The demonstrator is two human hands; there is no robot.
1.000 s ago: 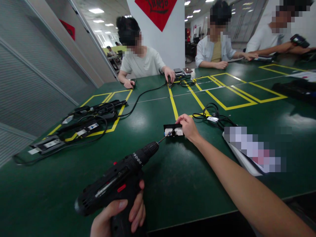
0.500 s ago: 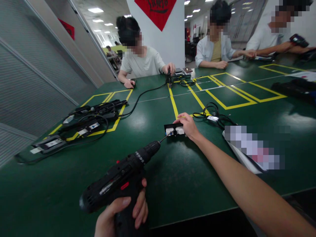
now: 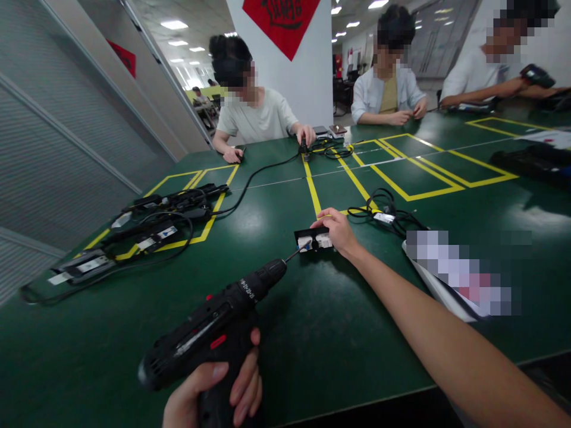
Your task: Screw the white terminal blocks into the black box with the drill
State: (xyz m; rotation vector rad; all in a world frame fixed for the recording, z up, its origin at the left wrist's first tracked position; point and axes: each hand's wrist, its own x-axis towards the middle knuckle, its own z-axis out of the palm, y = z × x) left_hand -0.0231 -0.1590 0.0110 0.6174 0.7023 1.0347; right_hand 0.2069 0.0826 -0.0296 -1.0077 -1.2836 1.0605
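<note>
Black power drill point(image 3: 212, 330) gripped in the left hand point(image 3: 190, 386) points its bit point(image 3: 294, 254) at a small black-and-white part point(image 3: 314, 240), held at its right end by the right hand point(image 3: 339, 233) on or just above a green table point(image 3: 267, 238); whether bit meets part is unclear. Coiled black cable point(image 3: 387, 207) lies beyond the right hand, corded black devices point(image 3: 181, 201) left of both, a co-worker point(image 3: 259, 119) across from them.

Nothing could be read: the dark characters point(image 3: 282, 13) on the red diamond sign point(image 3: 288, 40) were unclear, the pale marks point(image 3: 247, 288) around the drill point(image 3: 205, 330) were blurred, and the white labels point(image 3: 157, 238) on the black devices point(image 3: 196, 211) too small.
</note>
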